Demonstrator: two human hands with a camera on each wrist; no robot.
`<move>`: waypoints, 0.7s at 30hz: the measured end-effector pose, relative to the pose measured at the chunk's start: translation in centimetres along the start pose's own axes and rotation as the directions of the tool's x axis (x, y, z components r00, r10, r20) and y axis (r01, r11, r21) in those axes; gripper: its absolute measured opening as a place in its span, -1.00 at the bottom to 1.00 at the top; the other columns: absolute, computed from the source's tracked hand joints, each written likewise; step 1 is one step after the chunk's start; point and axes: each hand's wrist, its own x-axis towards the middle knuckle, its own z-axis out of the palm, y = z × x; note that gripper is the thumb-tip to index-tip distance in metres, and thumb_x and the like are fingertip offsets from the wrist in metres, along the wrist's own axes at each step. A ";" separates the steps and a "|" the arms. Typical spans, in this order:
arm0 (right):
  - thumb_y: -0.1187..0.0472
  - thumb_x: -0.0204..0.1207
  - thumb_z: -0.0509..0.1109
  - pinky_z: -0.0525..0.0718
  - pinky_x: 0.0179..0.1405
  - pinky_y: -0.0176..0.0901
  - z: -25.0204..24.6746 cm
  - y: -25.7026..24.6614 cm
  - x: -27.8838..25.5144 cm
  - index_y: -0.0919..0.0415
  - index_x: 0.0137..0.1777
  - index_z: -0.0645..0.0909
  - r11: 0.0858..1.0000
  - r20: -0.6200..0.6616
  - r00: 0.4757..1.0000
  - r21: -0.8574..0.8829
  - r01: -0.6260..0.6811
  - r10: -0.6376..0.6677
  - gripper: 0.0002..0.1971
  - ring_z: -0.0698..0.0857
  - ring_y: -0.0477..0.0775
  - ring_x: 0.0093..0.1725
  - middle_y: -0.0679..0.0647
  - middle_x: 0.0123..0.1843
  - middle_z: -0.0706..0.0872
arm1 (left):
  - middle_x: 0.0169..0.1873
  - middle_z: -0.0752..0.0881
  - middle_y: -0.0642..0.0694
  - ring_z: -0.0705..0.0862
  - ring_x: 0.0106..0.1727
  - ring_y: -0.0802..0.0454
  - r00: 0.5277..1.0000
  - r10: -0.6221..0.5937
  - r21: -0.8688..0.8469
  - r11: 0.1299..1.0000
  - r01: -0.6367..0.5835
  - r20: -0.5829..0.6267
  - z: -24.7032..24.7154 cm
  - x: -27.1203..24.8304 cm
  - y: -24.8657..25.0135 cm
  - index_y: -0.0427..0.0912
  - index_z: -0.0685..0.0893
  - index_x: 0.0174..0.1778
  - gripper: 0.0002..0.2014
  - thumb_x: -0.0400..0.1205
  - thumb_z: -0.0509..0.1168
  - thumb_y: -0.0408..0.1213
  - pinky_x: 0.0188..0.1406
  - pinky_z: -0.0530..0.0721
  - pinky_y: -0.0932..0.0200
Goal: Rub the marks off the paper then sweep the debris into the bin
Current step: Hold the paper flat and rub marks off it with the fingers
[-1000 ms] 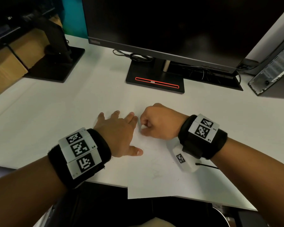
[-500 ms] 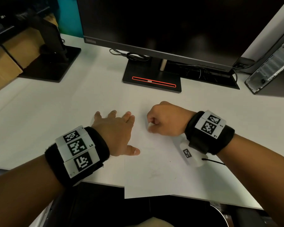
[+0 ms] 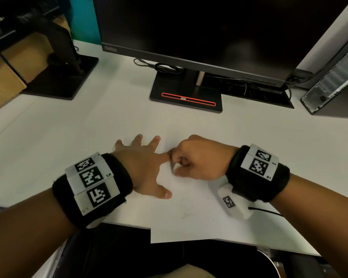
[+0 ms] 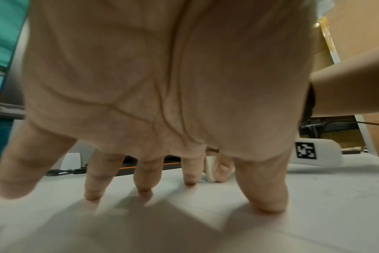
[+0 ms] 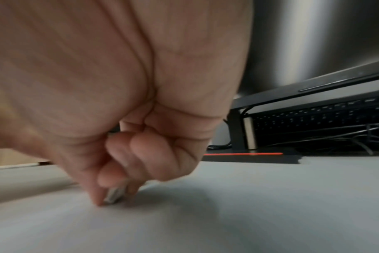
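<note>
Pressing my left hand [image 3: 143, 165] flat with the fingers spread and straight, I pinned the paper [image 3: 191, 209] to the white worktop [image 3: 72, 141], my thumb and forefinger lying on the sheet and the other fingertips resting beyond its left edge. My right hand [image 3: 197, 159] was curled tight just beside that forefinger, nearly touching it, and it pinched a small pale eraser [image 3: 176, 167] between thumb and fingers. From the right wrist view the eraser [image 5: 115, 195] stood with its lower end down on the paper, though the picture was blurred. The left wrist view showed it [image 4: 210, 169] upright just past my forefinger, gripped by the right thumb. Faint pencil marks [image 3: 187, 212] lay on the sheet nearer to me than both hands, below my left thumb. The near edge of the paper hung over the front edge of the worktop. Beyond my hands stood a dark monitor [image 3: 199, 29] on its black base [image 3: 186, 93], with a red stripe.
</note>
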 end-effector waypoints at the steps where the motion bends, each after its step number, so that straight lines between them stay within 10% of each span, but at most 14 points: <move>1: 0.17 0.57 0.43 0.42 -0.41 -0.27 -0.4 0.4 0.2 0.28 -0.34 0.56 0.999 -0.018 0.999 0.000 -0.033 0.033 -0.71 0.44 -0.09 -0.54 -0.05 -0.55 0.49 | 0.73 -0.36 -0.01 -0.29 0.73 -0.33 1.000 0.001 0.008 1.000 -0.001 0.011 0.0 -0.1 0.0 0.45 -0.35 0.65 0.09 0.39 0.24 0.58 0.58 -0.03 -0.56; 21: 0.24 0.51 0.36 0.46 -0.43 -0.13 0.1 -0.1 -0.4 0.34 -0.36 0.57 1.000 -0.041 0.999 -0.015 -0.010 0.009 -0.76 0.44 -0.01 -0.52 0.04 -0.56 0.49 | 0.73 -0.37 -0.01 -0.28 0.73 -0.32 1.000 0.007 0.008 1.000 -0.007 -0.025 0.4 0.1 -0.1 0.46 -0.37 0.63 0.17 0.31 0.29 0.61 0.57 -0.02 -0.57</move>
